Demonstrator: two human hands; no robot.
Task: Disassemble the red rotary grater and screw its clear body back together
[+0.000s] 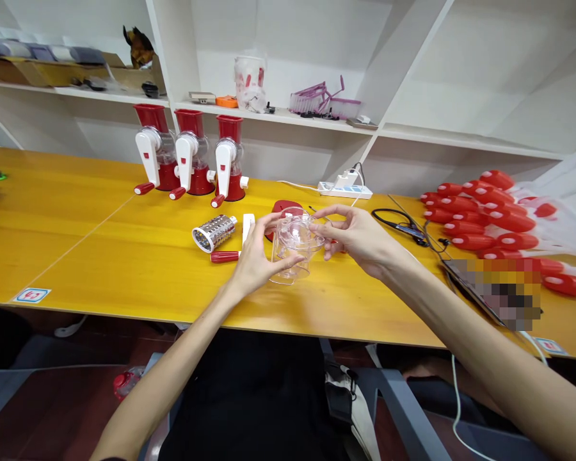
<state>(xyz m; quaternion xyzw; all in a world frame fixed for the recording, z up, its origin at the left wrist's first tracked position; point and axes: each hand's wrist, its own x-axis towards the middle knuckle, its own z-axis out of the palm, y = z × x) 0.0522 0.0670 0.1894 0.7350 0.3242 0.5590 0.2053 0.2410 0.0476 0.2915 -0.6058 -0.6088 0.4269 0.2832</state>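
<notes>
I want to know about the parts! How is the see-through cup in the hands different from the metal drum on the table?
The cup is clear plastic, held up by the left hand and right hand. The drum is shiny metal with holes and lies on its side on the table, untouched. The cup looks wider. Both are round.

The yellow table (100,256) carries three red grinders (192,157) at eleven o'clock and a metal drum (214,232) beside a red-handled crank (230,256) near centre. A power strip (344,189) lies at twelve, and red handles (489,214) are heaped at three.
</notes>
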